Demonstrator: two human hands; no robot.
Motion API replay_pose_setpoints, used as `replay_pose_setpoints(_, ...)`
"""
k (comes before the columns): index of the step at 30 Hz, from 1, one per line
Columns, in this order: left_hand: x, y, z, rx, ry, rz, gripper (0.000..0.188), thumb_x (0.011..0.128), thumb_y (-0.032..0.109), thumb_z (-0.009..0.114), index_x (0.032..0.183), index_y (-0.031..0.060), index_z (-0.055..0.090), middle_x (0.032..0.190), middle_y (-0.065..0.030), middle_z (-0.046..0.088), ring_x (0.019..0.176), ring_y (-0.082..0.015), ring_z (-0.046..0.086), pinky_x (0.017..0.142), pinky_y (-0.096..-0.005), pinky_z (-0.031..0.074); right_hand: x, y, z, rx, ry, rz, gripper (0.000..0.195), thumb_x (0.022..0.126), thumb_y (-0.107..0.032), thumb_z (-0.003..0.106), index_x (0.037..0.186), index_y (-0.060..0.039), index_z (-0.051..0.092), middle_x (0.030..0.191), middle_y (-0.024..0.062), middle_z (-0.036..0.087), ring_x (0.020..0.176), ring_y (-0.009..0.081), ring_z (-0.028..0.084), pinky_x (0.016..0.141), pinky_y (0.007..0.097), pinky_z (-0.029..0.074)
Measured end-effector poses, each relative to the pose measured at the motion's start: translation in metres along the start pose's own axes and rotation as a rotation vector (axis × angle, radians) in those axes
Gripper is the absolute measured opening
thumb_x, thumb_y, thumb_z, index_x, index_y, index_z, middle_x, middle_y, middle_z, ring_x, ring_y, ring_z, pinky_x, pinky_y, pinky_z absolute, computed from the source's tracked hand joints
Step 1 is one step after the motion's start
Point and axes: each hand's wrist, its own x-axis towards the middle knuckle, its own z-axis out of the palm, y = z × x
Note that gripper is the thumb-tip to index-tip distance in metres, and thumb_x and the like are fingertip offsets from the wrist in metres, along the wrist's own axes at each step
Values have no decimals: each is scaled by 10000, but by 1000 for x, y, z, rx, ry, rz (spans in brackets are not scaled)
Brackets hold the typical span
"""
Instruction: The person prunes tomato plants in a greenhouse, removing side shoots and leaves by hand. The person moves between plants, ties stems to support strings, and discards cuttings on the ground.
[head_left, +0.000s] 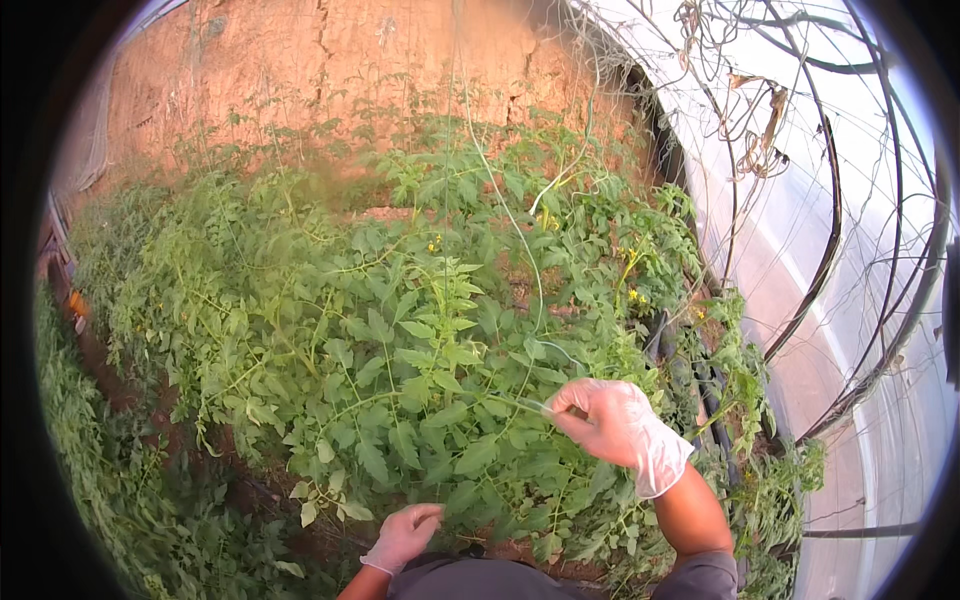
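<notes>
My right hand (611, 427), in a thin clear glove, is raised at the right of a tomato plant (448, 337). Its thumb and fingertips are pinched together on a pale green twine (534, 262). This twine hangs down from the top of the view, bends near the leaves and runs to the hand. My left hand (409, 532), gloved too, is low by my body, beside the lower tomato leaves (371, 457). Its fingers point right and look loosely curled; whether they hold something I cannot tell.
More tomato plants (247, 285) with yellow flowers (636, 296) surround the spot. A cracked earth wall (390, 45) rises behind. At right are plastic sheeting (787, 262), a dark curved pole (831, 217) with dry vines, and black hoses (716, 420) low among the stems.
</notes>
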Motion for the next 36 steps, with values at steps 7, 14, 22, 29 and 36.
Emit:
replay_pose_setpoints(7, 16, -7, 9, -66, 56, -7, 295, 967, 171, 660, 1183, -24, 706, 1024, -78, 770, 905, -117, 714, 814, -268, 549, -53, -38, -142, 329, -472, -498, 143, 928, -135, 767, 1041, -48, 773, 870, 85, 740, 753, 257, 725, 636, 333, 554)
replay_pose_setpoints(14, 10, -2, 8, -178, 83, 37, 310, 970, 163, 646, 1214, -21, 698, 1034, -67, 769, 953, -125, 713, 868, -270, 550, -1, -125, -86, 153, -799, -855, 251, 977, -234, 654, 1167, -87, 726, 989, 128, 737, 910, 327, 692, 749, 401, 533)
replay_pose_setpoints(22, -15, 17, -27, -3, 111, 112, 306, 996, 206, 603, 1243, 70, 719, 1095, -91, 753, 966, -174, 710, 890, -331, 550, 186, -201, -162, 1027, -37, -546, 326, 971, -149, 683, 1229, 36, 608, 958, 69, 696, 798, 114, 656, 712, 236, 524)
replay_pose_setpoints(29, -22, -63, -88, -155, 147, 116, 297, 996, 175, 603, 1239, 47, 716, 1117, -76, 750, 1007, -173, 702, 905, -330, 545, 179, -222, -146, 993, 1032, -774, 619, 1032, -252, 621, 1528, 24, 374, 1335, 142, 614, 1185, 241, 630, 962, 355, 488)
replay_pose_setpoints(36, -13, -88, -190, -145, -20, -167, 317, 1031, 213, 583, 1308, 113, 701, 1148, -143, 747, 1059, -181, 692, 965, -334, 520, 176, -242, -58, 443, 1162, -724, 498, 994, -148, 620, 1460, -14, 510, 1462, 155, 569, 1251, 237, 601, 1040, 355, 470)
